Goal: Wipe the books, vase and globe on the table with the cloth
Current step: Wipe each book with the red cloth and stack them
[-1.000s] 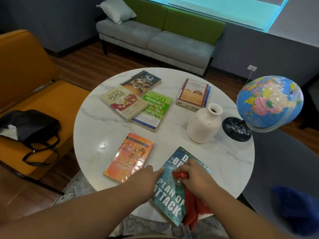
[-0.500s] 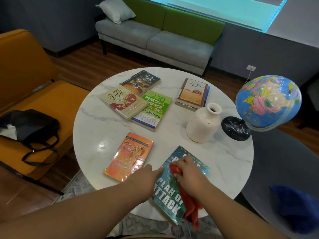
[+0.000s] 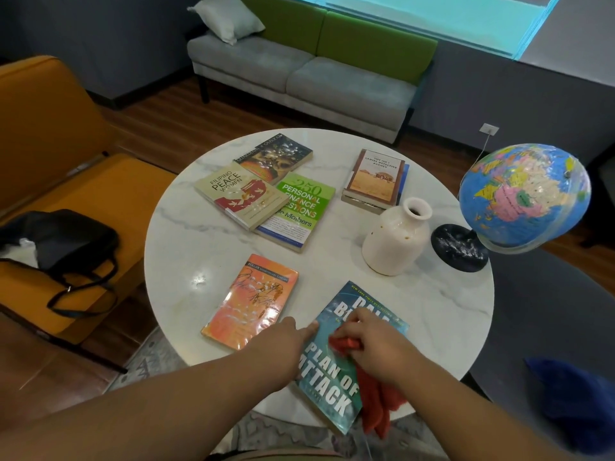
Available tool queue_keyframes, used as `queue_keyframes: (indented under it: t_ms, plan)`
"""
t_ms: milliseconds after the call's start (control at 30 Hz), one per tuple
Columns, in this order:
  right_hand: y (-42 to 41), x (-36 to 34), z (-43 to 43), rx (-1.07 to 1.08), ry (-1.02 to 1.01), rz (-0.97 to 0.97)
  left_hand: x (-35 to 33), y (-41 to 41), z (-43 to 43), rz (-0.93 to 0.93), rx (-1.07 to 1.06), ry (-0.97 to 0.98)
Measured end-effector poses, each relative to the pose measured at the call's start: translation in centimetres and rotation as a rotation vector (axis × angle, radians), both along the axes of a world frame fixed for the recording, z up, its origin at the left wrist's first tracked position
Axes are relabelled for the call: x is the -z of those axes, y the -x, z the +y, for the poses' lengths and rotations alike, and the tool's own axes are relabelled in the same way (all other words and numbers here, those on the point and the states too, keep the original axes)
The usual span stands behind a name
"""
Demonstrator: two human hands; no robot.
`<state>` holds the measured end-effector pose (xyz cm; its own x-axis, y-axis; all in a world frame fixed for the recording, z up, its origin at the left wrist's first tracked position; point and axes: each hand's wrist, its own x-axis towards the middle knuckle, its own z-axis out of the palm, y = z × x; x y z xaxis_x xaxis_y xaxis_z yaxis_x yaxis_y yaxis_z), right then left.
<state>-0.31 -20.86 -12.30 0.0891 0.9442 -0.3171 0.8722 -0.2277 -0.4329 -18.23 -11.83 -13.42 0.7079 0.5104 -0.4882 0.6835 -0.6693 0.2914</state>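
Table: a round white marble table (image 3: 199,254) carries all the things.
Globe: a blue plastic globe (image 3: 522,194) on a round black base stands at the table's right edge, leaning out past the rim.
Far books: a green paperback (image 3: 299,211), a beige paperback (image 3: 239,194) and a dark paperback (image 3: 276,156) overlap at the far left; a tan-covered stack of books (image 3: 376,176) lies at the far right.
Vase: a cream ceramic vase (image 3: 394,241) stands upright just left of the globe's base.
Near books: a teal paperback (image 3: 336,384) lies tilted at the near edge, its near corner over the rim; an orange paperback (image 3: 253,301) lies just left of it.
Cloth: a red fuzzy cloth (image 3: 376,404) is bunched on the teal paperback's cover, its tail hanging off the near right.
Right hand: the right hand (image 3: 372,344) curls its fingers round the cloth's upper end, pressing it to the cover.
Left hand: the left hand (image 3: 283,344) rests at the teal paperback's left edge, one digit stretched onto it; the other fingers are hidden, so its grip cannot be told.
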Motion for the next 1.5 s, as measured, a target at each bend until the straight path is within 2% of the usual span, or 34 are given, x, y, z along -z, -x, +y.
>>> queue_keyframes:
  t_ms: [100, 233, 300, 467, 533, 633, 667, 733, 833, 867, 900, 1000, 1067, 1133, 1233, 1267, 1400, 1433, 1500]
  plan:
    - [0.2, 0.2, 0.6, 0.129, -0.059, -0.087, -0.1, 0.1, 0.0, -0.008, -0.002, 0.010]
    - [2.9, 0.2, -1.4, -0.145, -0.051, 0.020, -0.1, 0.1, -0.1, -0.012, -0.012, 0.011]
    - [1.5, 0.2, -2.0, -0.163, -0.012, 0.052, -0.1, 0.1, 0.0, -0.015, -0.013, 0.016]
    - [-0.8, 0.8, -1.1, 0.208, -0.141, -0.068, 0.0, 0.5, 0.0, -0.040, -0.062, 0.031]
    - [1.8, 0.8, -1.1, 0.124, -0.109, -0.032, 0.1, 0.7, 0.1, -0.029, -0.078, 0.034]
    - [4.7, 1.0, -2.2, -0.160, -0.087, 0.008, 0.0, 0.6, 0.1, -0.013, -0.080, 0.042]
    - [4.2, 1.0, -2.2, -0.167, -0.085, 0.017, 0.0, 0.6, 0.1, -0.017, -0.084, 0.045]
    - [2.2, 1.0, -1.7, -0.027, -0.097, 0.039, 0.0, 0.6, -0.1, -0.037, -0.096, 0.046]
    - [0.0, 0.9, -1.1, 0.318, -0.178, 0.012, 0.3, 0.9, -0.3, -0.073, -0.134, 0.044]
    - [0.2, 1.0, -0.9, 0.342, -0.180, -0.005, 0.4, 1.0, -0.4, -0.074, -0.150, 0.045]
    - [1.0, 1.0, -0.8, 0.294, -0.157, 0.001, 0.4, 1.1, -0.4, -0.069, -0.156, 0.043]
    - [4.7, 0.9, -1.3, -0.066, -0.065, 0.050, 0.4, 1.2, -0.3, -0.043, -0.148, 0.038]
    - [4.1, 0.8, -1.0, -0.169, -0.052, 0.026, 0.4, 1.2, -0.2, -0.038, -0.151, 0.049]
    - [1.9, 1.4, 0.0, -0.073, -0.100, 0.031, 0.4, 1.1, -0.1, -0.035, -0.157, 0.058]
    - [0.1, 1.8, 1.3, 0.258, -0.170, 0.019, 0.2, 1.1, -0.1, -0.034, -0.161, 0.062]
    - [0.6, 2.0, 1.5, 0.244, -0.147, -0.005, 0.2, 1.1, -0.1, -0.030, -0.163, 0.064]
    - [3.0, 1.2, 0.9, -0.164, -0.095, -0.039, 0.2, 1.0, 0.0, 0.000, -0.159, 0.061]
    - [2.3, 1.0, 1.1, -0.169, -0.085, -0.035, 0.2, 1.0, -0.1, 0.001, -0.161, 0.064]
    - [0.0, 1.5, 1.9, -0.025, -0.101, -0.035, 0.1, 1.0, -0.1, 0.001, -0.162, 0.073]
